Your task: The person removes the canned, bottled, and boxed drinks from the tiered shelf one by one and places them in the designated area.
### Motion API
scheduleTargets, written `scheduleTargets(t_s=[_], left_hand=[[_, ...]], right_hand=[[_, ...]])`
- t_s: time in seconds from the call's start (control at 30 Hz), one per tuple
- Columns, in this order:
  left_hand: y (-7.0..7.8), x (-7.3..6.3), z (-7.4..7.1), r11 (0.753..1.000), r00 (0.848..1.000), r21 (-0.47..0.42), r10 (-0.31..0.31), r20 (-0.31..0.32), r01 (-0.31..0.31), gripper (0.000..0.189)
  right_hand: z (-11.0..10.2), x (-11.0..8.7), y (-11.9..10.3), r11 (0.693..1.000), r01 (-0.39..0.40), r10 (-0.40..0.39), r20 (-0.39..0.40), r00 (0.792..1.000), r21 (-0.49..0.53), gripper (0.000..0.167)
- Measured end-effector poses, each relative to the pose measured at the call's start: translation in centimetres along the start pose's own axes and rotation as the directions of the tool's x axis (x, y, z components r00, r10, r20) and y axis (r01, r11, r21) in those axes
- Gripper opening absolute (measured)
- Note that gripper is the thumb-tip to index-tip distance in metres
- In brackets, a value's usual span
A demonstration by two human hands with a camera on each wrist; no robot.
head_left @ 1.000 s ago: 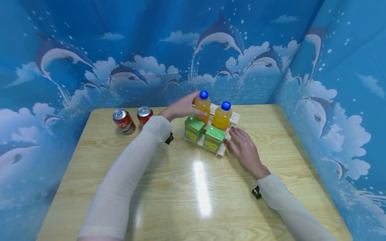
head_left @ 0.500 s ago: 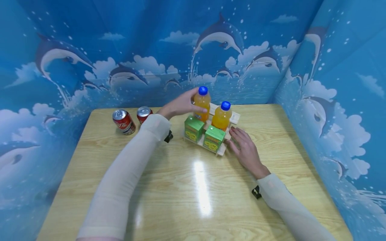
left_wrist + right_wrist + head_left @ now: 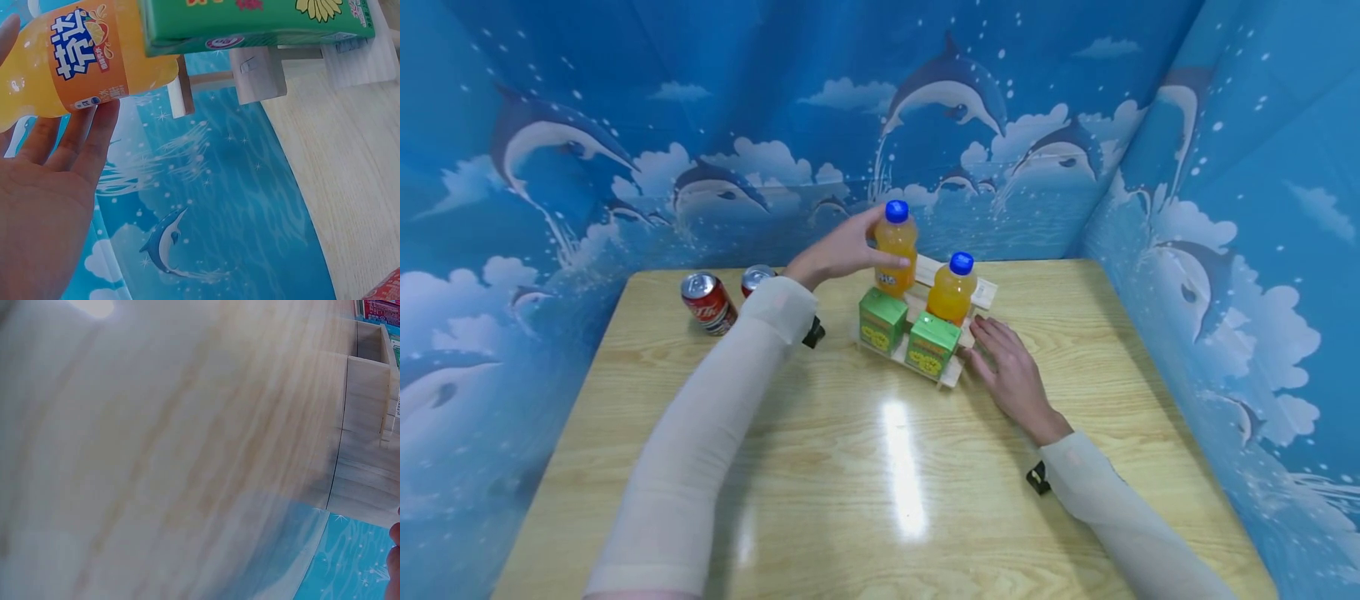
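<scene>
My left hand grips an orange soda bottle with a blue cap, raised above the back left of a small tiered wooden rack. In the left wrist view the fingers curl under the bottle's orange label. A second soda bottle stands on the rack's back tier. Two green juice cartons, a left one and a right one, occupy the front tier. My right hand lies against the rack's right side, fingers fairly straight; only fingertips show in the right wrist view.
Two red soda cans stand at the table's back left: one nearer, the other partly hidden by the left forearm. A blue dolphin-print curtain encloses the wooden table at the back and sides.
My left hand has lifted the soda bottle from the rack's back tier, moving it up and slightly left. The right hand has stayed against the rack.
</scene>
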State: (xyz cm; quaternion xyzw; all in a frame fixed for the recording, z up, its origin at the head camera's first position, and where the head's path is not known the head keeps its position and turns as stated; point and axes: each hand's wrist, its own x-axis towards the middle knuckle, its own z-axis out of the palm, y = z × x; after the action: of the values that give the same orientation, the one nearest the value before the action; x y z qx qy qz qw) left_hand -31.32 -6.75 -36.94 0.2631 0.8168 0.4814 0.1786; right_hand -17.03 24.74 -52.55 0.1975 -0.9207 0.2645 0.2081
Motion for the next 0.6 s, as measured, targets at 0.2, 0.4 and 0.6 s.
scheduleTargets(t_s=[0.2, 0.4, 0.6], left_hand=[[0.0, -0.2, -0.7, 0.999, 1.000, -0.029, 0.017, -0.024, -0.018, 0.084], [0.2, -0.6, -1.5, 1.000, 0.998, -0.011, 0.010, -0.058, -0.011, 0.083], [0.3, -1.2, -2.6, 1.000, 0.996, 0.015, -0.024, -0.089, 0.025, 0.084]], right_hand=[[0.0, 0.0, 0.0, 1.000, -0.005, 0.005, 0.006, 1.000, -0.002, 0.051], [-0.1, 0.0, -0.1, 1.000, -0.010, 0.010, 0.012, 1.000, -0.004, 0.051], [-0.1, 0.0, -0.1, 1.000, -0.013, 0.014, 0.014, 1.000, -0.006, 0.051]])
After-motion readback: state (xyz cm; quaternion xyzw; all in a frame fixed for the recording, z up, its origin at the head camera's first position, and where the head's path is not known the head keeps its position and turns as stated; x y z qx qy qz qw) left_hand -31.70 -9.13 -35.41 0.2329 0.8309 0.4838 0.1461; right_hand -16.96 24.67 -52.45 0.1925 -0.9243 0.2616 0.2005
